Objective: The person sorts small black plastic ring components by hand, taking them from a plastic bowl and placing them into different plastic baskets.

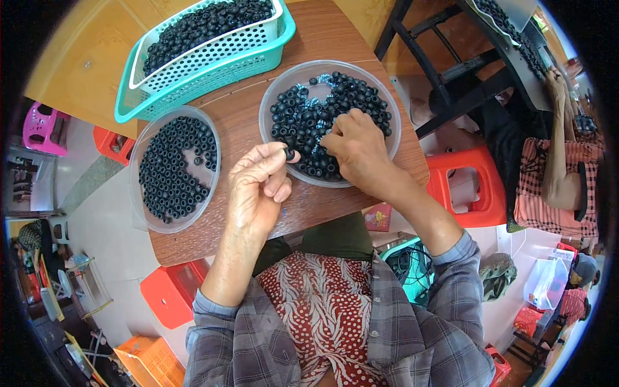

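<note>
My left hand (261, 175) pinches a small black bead-like piece (289, 153) between thumb and fingertips, just off the left rim of a clear round tub (265, 121). Inside that tub lie many black pieces with holes (361, 90) and a blue-and-white twisted cord (316, 102). My right hand (356, 147) reaches into the tub with its fingers bent together over the pieces; what they hold is hidden. Left of my left hand, a second clear round tub (216, 138) holds more black rings (169, 161).
Both tubs stand on a brown wooden table (316, 29). At its far left, a white perforated basket (213, 48) full of black pieces sits in a turquoise basket (284, 48). Red stools (490, 193) flank the table. A co-worker's arm (560, 148) shows at another table on the right.
</note>
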Demonstrator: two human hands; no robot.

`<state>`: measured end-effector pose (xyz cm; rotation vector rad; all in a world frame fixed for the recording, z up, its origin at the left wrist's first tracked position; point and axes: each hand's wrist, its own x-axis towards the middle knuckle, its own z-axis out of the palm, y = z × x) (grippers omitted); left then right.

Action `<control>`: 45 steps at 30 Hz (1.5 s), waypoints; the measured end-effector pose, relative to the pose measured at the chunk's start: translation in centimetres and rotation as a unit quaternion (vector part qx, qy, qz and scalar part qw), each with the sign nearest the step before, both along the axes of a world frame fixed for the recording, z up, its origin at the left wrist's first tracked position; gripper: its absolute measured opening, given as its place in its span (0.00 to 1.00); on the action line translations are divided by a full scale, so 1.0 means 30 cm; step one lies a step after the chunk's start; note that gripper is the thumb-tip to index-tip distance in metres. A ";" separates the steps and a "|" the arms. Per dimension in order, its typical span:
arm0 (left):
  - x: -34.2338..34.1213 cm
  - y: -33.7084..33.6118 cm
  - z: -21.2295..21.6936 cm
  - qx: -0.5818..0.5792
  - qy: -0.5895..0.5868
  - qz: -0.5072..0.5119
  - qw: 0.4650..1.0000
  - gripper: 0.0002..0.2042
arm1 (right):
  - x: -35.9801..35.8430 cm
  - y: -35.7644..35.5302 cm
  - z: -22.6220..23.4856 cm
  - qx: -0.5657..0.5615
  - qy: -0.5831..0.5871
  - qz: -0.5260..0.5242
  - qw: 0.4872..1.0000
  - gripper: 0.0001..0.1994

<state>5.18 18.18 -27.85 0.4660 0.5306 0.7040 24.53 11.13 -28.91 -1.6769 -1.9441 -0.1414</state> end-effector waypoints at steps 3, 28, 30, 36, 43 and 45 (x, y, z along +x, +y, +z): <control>-0.001 -0.005 -0.011 -0.004 -0.001 -0.003 1.000 0.05 | -0.009 0.009 0.006 0.005 -0.052 0.010 0.999 0.06; 0.060 -0.079 0.000 0.095 0.041 0.032 0.994 0.06 | -0.057 -0.015 0.173 -0.052 0.237 0.043 0.969 0.06; 0.059 -0.075 -0.004 0.063 -0.011 0.005 0.998 0.05 | -0.043 -0.006 0.173 -0.113 0.314 0.018 0.943 0.08; 0.065 -0.089 -0.005 0.043 -0.023 0.008 0.999 0.04 | -0.026 0.004 0.173 -0.246 0.449 0.010 0.859 0.08; 0.070 -0.071 -0.012 0.053 -0.055 -0.007 0.997 0.06 | -0.050 0.006 0.175 -0.224 0.562 -0.013 0.796 0.07; 0.083 -0.060 0.010 0.006 -0.023 0.004 1.000 0.07 | -0.063 0.010 0.147 -0.159 0.553 -0.032 0.817 0.06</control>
